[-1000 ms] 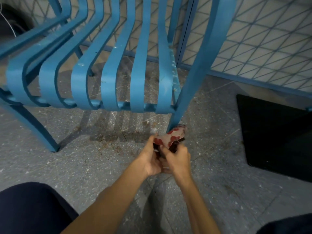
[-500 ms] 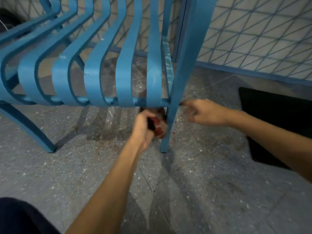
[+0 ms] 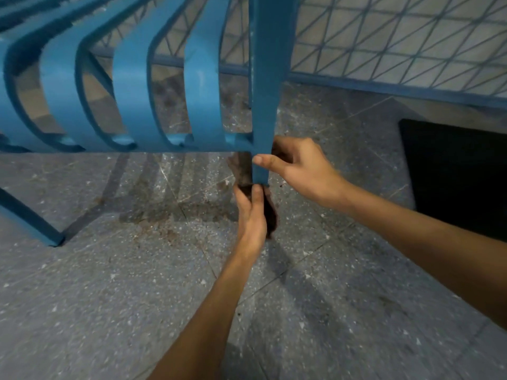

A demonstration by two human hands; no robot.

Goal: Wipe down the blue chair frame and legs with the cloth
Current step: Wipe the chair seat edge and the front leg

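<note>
Your left hand point(image 3: 251, 212) is closed around the dark cloth point(image 3: 271, 212), wrapped on the front leg point(image 3: 263, 111) of the blue chair point(image 3: 131, 105) near its foot, while your right hand point(image 3: 299, 165) pinches the same leg just above. I judge only this leg is in work; the far leg point(image 3: 30, 220) and the slats show no sign of wiping.

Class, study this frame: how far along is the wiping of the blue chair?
Done: nothing shows as finished; no part looks visibly cleaner. In hand: the left hand presses the cloth against the lower front leg, while the right hand grips that leg just below the seat rail. Left: the far leg and the slats are not being touched.
</note>
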